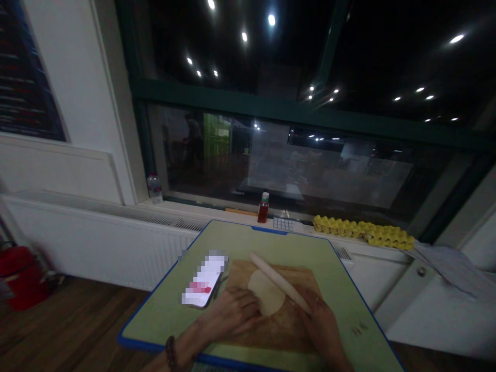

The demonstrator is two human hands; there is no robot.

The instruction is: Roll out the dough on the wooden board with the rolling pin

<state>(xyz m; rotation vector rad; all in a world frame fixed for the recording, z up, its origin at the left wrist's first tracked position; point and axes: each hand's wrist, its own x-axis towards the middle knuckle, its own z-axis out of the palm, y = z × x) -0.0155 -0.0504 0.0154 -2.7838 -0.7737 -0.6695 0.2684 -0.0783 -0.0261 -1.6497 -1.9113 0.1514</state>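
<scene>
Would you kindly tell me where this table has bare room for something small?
The tabletop is bare along its far edge, beyond the phone and board; right of the board, beyond some dark marks; and at the near-left corner, outside the phone and left forearm. The board is crowded: the left hand, right hand, dough and rolling pin share it.

The left fingers point(251, 304) hide part of the dough disc point(267, 291).

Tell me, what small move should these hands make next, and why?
Probably a short roll of the rolling pin toward the middle of the dough, guided by the right hand. The pin lies over the dough's right edge with that hand at its near end, while the left hand is at the opposite edge.
</scene>
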